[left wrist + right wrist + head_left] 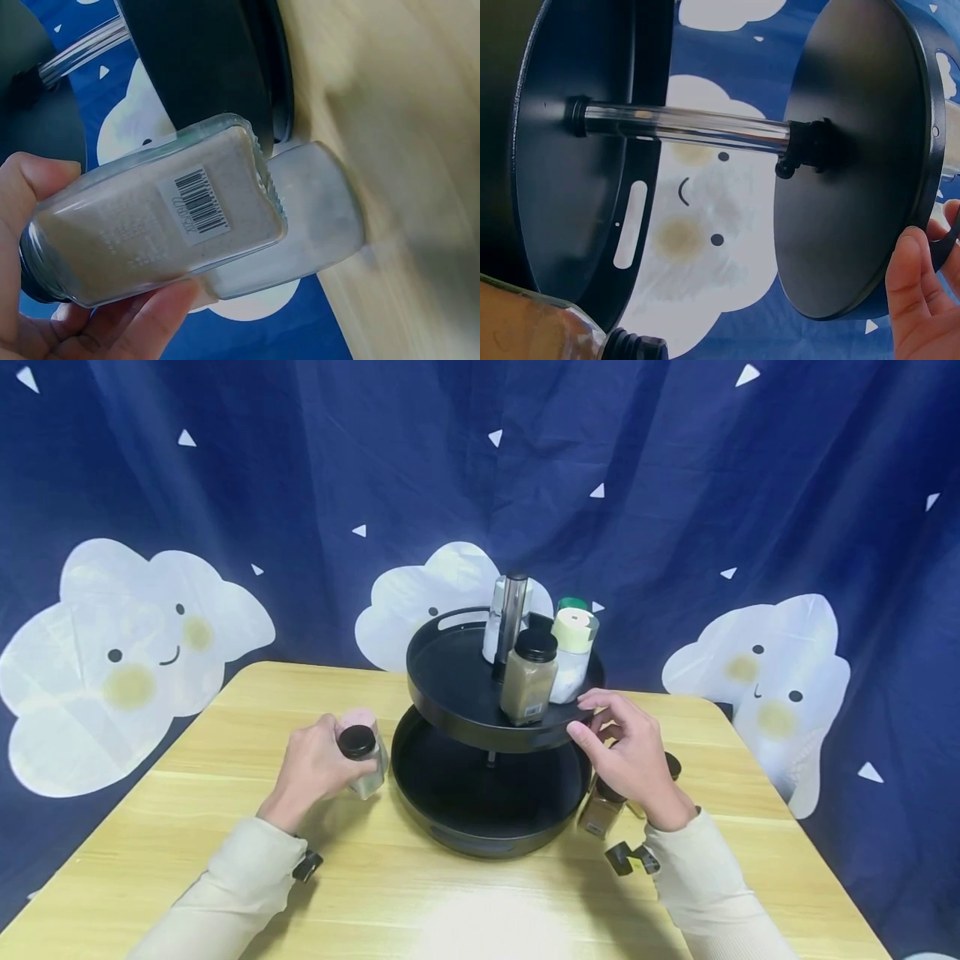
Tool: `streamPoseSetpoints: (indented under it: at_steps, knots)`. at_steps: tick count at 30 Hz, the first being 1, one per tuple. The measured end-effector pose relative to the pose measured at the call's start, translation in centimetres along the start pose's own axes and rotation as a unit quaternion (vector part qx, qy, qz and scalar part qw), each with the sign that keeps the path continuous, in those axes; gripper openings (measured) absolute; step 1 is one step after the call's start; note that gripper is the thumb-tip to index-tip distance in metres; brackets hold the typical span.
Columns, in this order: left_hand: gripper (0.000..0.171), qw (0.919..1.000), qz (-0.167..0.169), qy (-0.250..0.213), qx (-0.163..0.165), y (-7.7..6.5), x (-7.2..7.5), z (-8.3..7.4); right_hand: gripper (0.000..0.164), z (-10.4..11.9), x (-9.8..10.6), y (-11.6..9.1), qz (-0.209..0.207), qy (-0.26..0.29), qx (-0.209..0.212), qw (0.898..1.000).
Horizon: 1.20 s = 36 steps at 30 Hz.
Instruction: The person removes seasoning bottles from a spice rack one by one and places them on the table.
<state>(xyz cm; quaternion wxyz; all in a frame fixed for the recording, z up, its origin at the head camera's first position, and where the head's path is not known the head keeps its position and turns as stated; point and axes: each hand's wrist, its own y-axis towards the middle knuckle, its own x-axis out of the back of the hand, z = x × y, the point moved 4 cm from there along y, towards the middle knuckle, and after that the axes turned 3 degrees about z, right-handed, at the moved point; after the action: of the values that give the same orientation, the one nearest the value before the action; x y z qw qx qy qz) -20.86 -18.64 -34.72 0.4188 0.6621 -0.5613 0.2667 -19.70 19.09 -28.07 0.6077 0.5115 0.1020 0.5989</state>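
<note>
My left hand (318, 764) holds a square glass spice jar (150, 217) of greyish-beige powder with a black lid, left of a black two-tier round rack (491, 847). A pink-lidded jar (358, 718) with pale contents stands just behind it; in the left wrist view they overlap. On the right, the thumb and fingers of my right hand (630, 752) grip the rim of the rack's upper tray (855, 165). That tray bears a black-lidded spice jar (528, 681), a cream-lidded jar (573, 656), a slim dark cylinder (512, 618) and other bottles partly hidden behind.
A brown spice jar (600, 810) with a black lid stands on the wooden table (360, 902), right of the rack and partly under my right hand. Another dark lid (672, 766) shows behind that hand. A blue cloud-patterned curtain (420, 460) hangs behind the table.
</note>
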Motion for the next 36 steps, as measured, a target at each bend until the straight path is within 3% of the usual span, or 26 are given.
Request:
streamPoseSetpoints:
  at_steps: [21,36]
  knots:
    - [0.057,0.9993,0.014,-0.008,-0.032,-0.6,-1.7,0.6,0.027,0.3,-0.1,0.1,-0.013,0.013,0.004,1.0]
    - [0.053,0.9993,0.019,0.004,-0.03,-0.6,-2.7,1.3,0.027,0.2,-0.1,0.1,-0.015,0.01,0.009,1.0]
